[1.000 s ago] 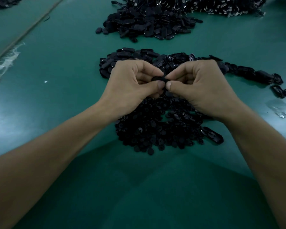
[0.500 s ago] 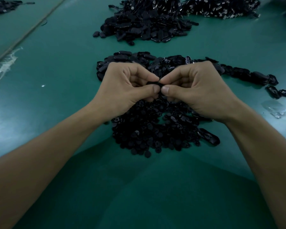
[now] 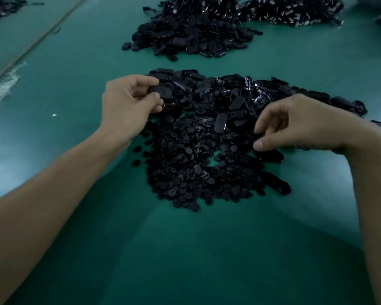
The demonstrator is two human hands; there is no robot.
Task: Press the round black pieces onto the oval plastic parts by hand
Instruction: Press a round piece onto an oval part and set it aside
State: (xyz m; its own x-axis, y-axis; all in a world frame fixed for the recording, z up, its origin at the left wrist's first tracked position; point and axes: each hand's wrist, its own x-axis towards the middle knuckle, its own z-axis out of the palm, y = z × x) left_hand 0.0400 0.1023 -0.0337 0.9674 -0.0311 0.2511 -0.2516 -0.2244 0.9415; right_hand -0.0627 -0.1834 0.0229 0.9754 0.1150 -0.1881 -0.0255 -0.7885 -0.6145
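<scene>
My left hand (image 3: 128, 104) pinches a black oval plastic part (image 3: 161, 92) between thumb and fingers, over the left edge of the heap of oval parts (image 3: 224, 95). My right hand (image 3: 299, 124) hovers with curled fingers at the right side of the pile of round black pieces (image 3: 191, 168). Its thumb and fingertips sit a little apart, just above the pieces. Whether they hold anything is hidden against the dark pile.
The green table (image 3: 64, 89) carries a second large heap of oval parts (image 3: 191, 38) at the back and another dark heap (image 3: 295, 9) at the far right. Loose oval parts (image 3: 275, 183) lie beside the round pile. A table seam (image 3: 37, 38) runs along the left.
My hands were pressed together on one part in the middle. They have separated: the left moved left and back with the oval part, the right dropped to the right side of the round pile.
</scene>
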